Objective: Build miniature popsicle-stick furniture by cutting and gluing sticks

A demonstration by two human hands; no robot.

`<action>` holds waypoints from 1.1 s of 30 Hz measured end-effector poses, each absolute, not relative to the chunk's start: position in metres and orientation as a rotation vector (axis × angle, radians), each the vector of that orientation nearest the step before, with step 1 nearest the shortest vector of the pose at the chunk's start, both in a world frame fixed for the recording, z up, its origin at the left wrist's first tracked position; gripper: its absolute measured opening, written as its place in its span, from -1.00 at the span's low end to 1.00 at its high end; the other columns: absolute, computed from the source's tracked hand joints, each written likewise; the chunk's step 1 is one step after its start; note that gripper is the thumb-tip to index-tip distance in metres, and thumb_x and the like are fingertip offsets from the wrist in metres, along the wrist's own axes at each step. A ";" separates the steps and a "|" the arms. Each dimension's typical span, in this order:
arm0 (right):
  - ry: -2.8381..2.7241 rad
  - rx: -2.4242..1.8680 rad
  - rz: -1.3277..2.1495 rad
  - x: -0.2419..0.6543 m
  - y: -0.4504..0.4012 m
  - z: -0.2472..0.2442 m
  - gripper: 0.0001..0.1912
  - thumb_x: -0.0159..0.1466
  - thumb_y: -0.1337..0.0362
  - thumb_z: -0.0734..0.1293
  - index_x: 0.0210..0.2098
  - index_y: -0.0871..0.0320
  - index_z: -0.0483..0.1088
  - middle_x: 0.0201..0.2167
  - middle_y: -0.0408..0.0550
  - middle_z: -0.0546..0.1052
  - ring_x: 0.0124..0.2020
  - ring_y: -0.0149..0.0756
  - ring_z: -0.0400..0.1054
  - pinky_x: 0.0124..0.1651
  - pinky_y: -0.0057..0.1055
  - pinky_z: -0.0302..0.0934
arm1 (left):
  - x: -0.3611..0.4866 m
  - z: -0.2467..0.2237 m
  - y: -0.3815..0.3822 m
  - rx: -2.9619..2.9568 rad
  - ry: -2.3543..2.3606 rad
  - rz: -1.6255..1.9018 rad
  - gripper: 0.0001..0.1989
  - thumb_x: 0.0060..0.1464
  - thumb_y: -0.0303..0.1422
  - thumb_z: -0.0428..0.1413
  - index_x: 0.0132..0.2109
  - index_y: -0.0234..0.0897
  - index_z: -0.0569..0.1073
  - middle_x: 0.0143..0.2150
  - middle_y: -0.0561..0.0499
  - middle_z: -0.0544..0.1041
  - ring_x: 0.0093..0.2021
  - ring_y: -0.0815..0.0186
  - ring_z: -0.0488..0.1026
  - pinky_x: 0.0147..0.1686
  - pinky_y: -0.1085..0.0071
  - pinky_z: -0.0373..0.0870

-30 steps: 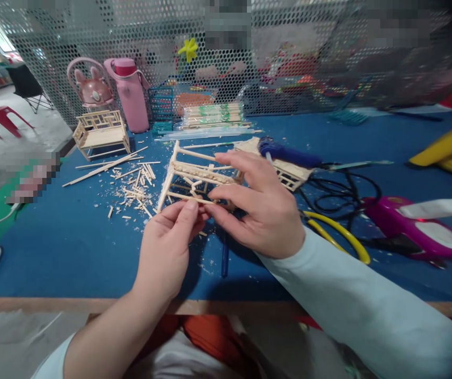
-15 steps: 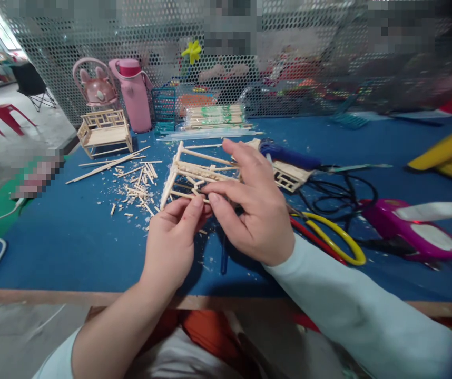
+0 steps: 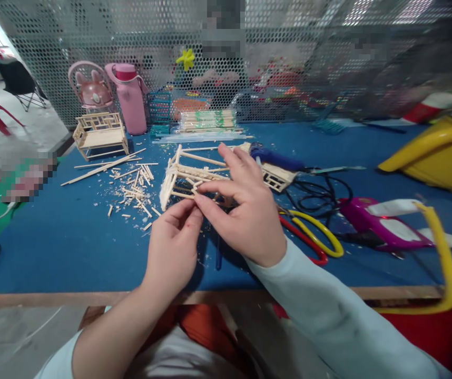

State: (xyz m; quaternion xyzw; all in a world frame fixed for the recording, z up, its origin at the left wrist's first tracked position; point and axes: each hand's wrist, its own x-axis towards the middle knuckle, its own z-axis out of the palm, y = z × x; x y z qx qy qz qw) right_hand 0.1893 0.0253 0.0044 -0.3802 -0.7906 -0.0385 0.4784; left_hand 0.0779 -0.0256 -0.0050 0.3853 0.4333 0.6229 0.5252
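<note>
A small frame built of thin wooden sticks (image 3: 175,167) lies tilted on the blue tabletop, with whitish stuff along its left end. My left hand (image 3: 173,245) is closed, thumb and fingers pinched at the frame's near lower rail. Over the frame's right part reaches my right hand (image 3: 249,216), its thumb and forefinger pinched on a short wooden stick (image 3: 195,189) by that rail. The other right fingers are stretched out and hide part of the frame. Both hands' fingertips nearly touch.
Stick offcuts (image 3: 135,192) litter the table at left, before a miniature wooden bench (image 3: 101,134). A pink bottle (image 3: 131,102) and packed sticks (image 3: 208,120) stand behind. To the right are a blue-handled tool (image 3: 275,157), yellow-and-red-handled pliers (image 3: 331,237), a purple tool (image 3: 384,223) and black cable.
The view has swung slightly right, so more of the yellow thing at right shows. My right fingertips have come closer to the left ones; both hands stay at the frame.
</note>
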 end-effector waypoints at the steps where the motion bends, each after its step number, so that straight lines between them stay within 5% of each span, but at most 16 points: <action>1: -1.922 -0.933 -0.086 0.189 0.025 0.004 -0.90 0.14 0.30 0.35 -0.39 0.10 0.54 0.17 -0.01 0.36 0.24 0.10 0.11 0.20 0.19 0.03 | 0.078 -0.005 -0.026 0.891 1.013 1.490 -0.87 0.06 -0.41 0.14 -0.24 -0.26 0.57 -0.31 0.05 0.58 -0.22 0.37 0.46 -0.12 0.47 0.33; 10: -1.930 -1.007 -0.033 0.191 0.023 0.009 -0.88 0.13 0.26 0.35 -0.50 0.11 0.52 0.17 -0.01 0.36 0.24 0.07 0.13 0.20 0.18 0.01 | 0.084 0.001 -0.025 0.440 0.775 1.547 -0.91 -0.03 -0.40 0.22 -0.33 -0.33 0.55 -0.36 0.04 0.58 -0.37 0.50 0.49 -0.33 0.63 0.42; 20: -2.044 -1.161 0.033 0.187 0.015 0.015 -0.79 0.22 0.22 0.27 -0.34 0.05 0.57 0.30 -0.08 0.15 0.33 0.16 -0.12 0.24 0.31 -0.27 | 0.085 -0.001 -0.023 0.423 0.744 1.603 -0.80 -0.10 -0.40 0.29 -0.31 -0.33 0.45 -0.36 0.07 0.52 -0.41 0.50 0.50 -0.40 0.63 0.45; 33: -1.949 -1.118 0.078 0.189 0.018 0.021 -0.90 0.08 0.30 0.34 -0.51 0.10 0.51 0.20 -0.04 0.32 0.28 0.09 0.06 0.24 0.20 -0.09 | 0.090 0.001 -0.019 0.347 0.704 1.614 -0.83 -0.06 -0.42 0.25 -0.36 -0.31 0.38 -0.47 0.15 0.51 -0.52 0.54 0.47 -0.57 0.71 0.34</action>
